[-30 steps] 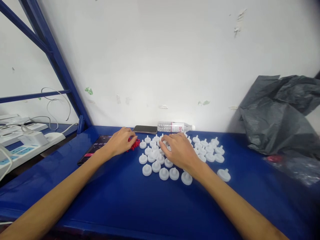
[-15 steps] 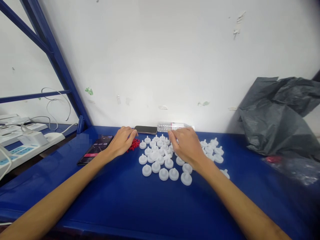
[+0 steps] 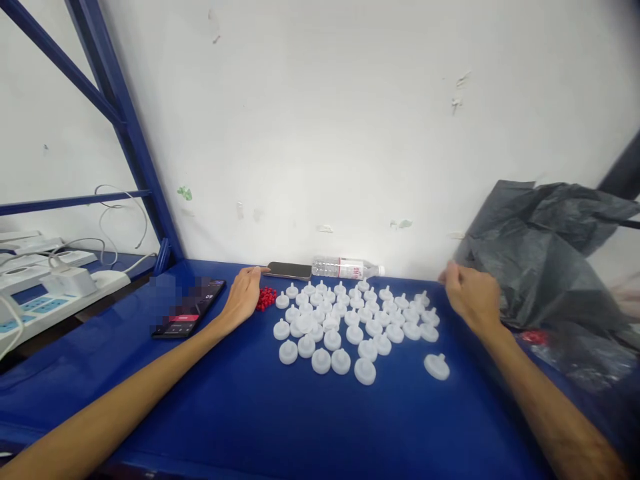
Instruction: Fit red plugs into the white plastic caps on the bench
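My left hand point(image 3: 244, 293) is open, its fingers stretched forward by the small pile of red pieces point(image 3: 267, 298). Its fingertips reach the near end of a dark phone point(image 3: 289, 270) lying by the wall. My right hand point(image 3: 470, 297) is off to the right, apart from the white parts, with its fingers curled in; whatever they may hold is hidden. Between the hands lie many round white plastic caps with a short stem point(image 3: 341, 361), mostly stem up. One cap point(image 3: 437, 366) lies apart on the right, tilted.
A clear bottle point(image 3: 345, 267) lies against the wall behind the caps. Another phone point(image 3: 190, 310) with a lit screen is at left. Dark plastic bag point(image 3: 535, 253) and a clear bag point(image 3: 580, 357) with red inside are at right. Power strips point(image 3: 45, 300) sit beyond the blue frame point(image 3: 135, 147).
My right hand has moved right, from over the white caps to beside the dark bag, uncovering the caps and bottle. My left hand stays by the red pieces. The camera view has shifted slightly.
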The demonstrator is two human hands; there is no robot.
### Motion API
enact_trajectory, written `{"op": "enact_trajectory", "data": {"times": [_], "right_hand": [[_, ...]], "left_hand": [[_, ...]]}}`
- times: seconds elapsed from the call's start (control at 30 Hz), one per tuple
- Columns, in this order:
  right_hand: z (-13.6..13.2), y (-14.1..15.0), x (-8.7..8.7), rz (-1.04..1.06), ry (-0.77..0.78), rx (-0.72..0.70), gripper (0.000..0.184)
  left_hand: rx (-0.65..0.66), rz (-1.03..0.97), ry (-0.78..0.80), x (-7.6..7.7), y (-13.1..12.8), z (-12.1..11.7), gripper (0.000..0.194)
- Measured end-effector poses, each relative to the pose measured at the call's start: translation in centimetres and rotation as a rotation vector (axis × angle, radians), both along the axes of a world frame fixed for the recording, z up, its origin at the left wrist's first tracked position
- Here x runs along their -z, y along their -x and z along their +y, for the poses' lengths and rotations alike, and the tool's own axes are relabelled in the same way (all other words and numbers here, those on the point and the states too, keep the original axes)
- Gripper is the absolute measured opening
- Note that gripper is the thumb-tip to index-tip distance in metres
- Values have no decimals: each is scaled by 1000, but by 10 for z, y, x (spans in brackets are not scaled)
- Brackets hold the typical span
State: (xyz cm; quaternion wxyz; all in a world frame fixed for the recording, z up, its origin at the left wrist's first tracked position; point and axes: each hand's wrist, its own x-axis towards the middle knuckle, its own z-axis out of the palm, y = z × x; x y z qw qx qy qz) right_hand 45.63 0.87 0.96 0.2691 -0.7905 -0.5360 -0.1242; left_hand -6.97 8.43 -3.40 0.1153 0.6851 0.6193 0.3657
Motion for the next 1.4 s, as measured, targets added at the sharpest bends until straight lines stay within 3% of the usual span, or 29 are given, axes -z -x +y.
{"op": "enact_trajectory", "data": {"times": [0.07, 0.17, 0.43, 0.83, 1.4], "right_hand": [[-1, -19, 9, 30, 62, 81, 63], [-1, -28, 20, 49, 132, 94, 60], [18, -7, 38, 5, 242, -52, 47], [19, -13, 38, -1, 290, -63, 47], [19, -13, 36, 5, 294, -75, 42]], "left_hand": [[-12, 2, 39, 1, 2, 3, 76], [-13, 14, 86, 2, 3, 8, 79], [51, 78, 139, -1, 10, 13, 83], [186, 260, 176, 0, 9, 8, 89], [211, 411, 197, -4, 11, 7, 78]]}}
